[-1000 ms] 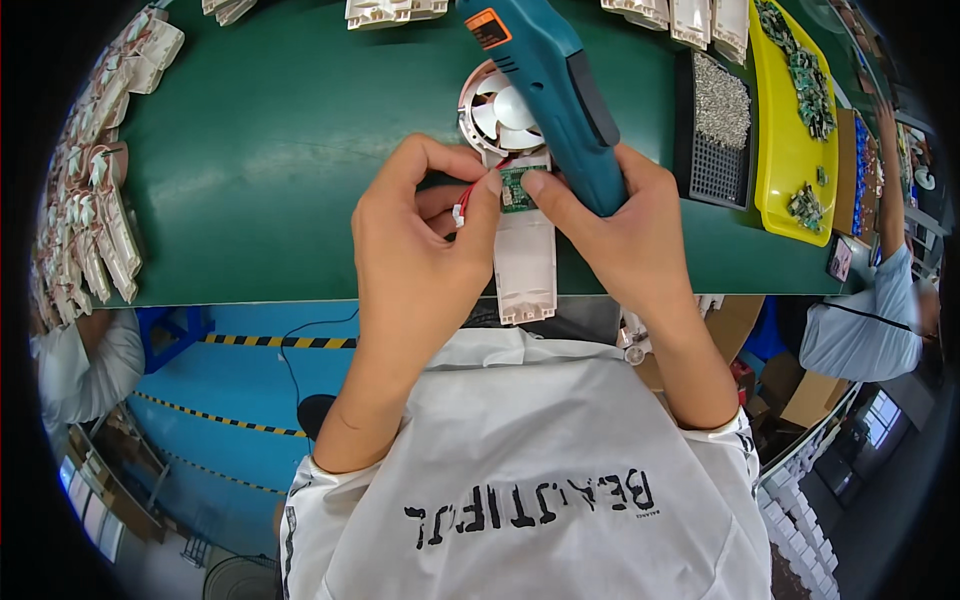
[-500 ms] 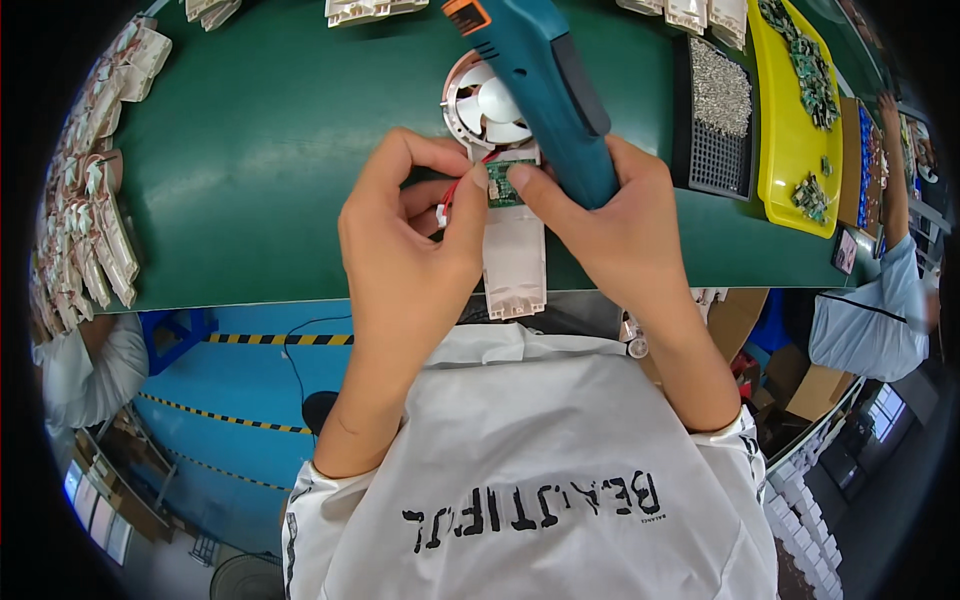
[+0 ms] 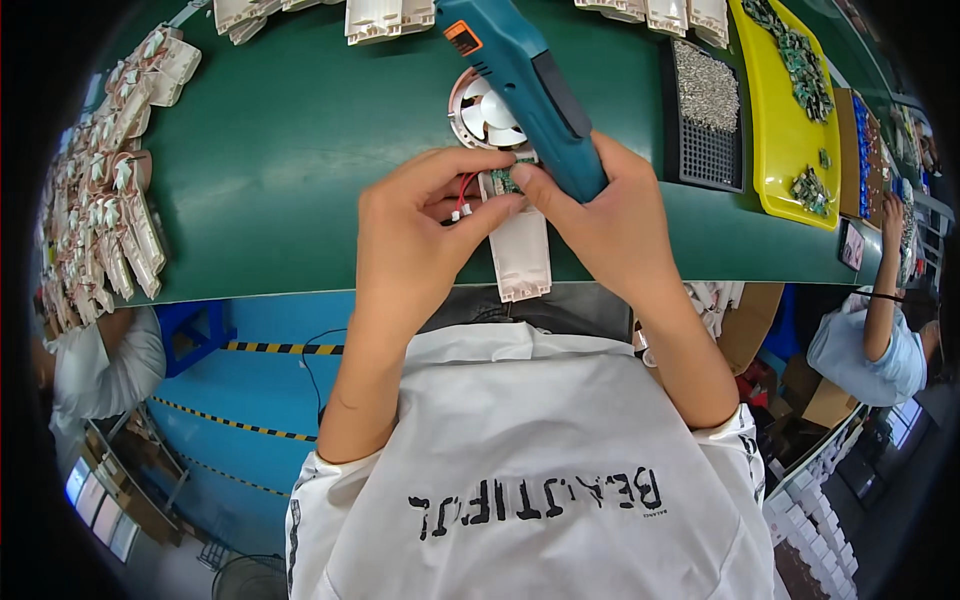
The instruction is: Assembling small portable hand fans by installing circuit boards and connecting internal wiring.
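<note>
A white handheld-fan housing (image 3: 522, 255) lies face up at the table's near edge, a round fan (image 3: 492, 112) at its far end. A small green circuit board (image 3: 502, 180) sits in its middle. Closed round the board area, my left hand (image 3: 410, 235) has thumb and index finger against the housing's left side. Red and dark wires with white connectors (image 3: 461, 212) hang beside those fingers. My right hand (image 3: 625, 225) grips a teal electric screwdriver (image 3: 535, 95), its thumb resting at the board. The driver's tip is out of view.
Stacked fan housings (image 3: 125, 215) line the left side, and more white housings (image 3: 388, 18) lie along the far edge. To the right are a black tray (image 3: 742, 150) of small metal parts and a yellow tray (image 3: 775, 195) of circuit boards. Co-workers (image 3: 865, 345) sit at both sides.
My left fingers have moved from pinching at the wires to the housing beside the board. The wire connectors now hang loose below them. My right hand keeps its grip on the screwdriver.
</note>
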`<state>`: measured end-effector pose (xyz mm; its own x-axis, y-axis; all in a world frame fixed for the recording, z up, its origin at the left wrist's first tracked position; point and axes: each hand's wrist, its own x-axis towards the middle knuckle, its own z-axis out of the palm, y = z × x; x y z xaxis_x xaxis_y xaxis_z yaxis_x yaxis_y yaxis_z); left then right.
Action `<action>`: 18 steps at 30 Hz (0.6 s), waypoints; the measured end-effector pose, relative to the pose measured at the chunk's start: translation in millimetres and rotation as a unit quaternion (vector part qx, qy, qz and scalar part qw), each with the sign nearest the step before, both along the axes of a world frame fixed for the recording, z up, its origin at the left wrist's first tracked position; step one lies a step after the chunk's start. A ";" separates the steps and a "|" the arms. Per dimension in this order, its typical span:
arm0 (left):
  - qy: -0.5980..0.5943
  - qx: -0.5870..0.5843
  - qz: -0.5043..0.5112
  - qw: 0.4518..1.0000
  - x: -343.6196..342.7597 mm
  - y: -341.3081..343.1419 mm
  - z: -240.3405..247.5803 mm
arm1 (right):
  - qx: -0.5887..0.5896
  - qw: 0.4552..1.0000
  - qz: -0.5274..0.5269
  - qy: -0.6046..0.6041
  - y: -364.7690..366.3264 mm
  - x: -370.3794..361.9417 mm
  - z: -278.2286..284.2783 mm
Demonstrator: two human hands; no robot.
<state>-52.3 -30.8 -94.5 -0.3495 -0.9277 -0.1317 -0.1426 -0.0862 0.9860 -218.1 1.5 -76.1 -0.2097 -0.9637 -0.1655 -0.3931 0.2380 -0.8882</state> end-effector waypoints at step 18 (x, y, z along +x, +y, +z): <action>-0.039 -0.039 -0.001 0.998 -0.4 1.7 6.6 | -0.436 0.822 -0.051 -0.363 25.7 -141.7 35.2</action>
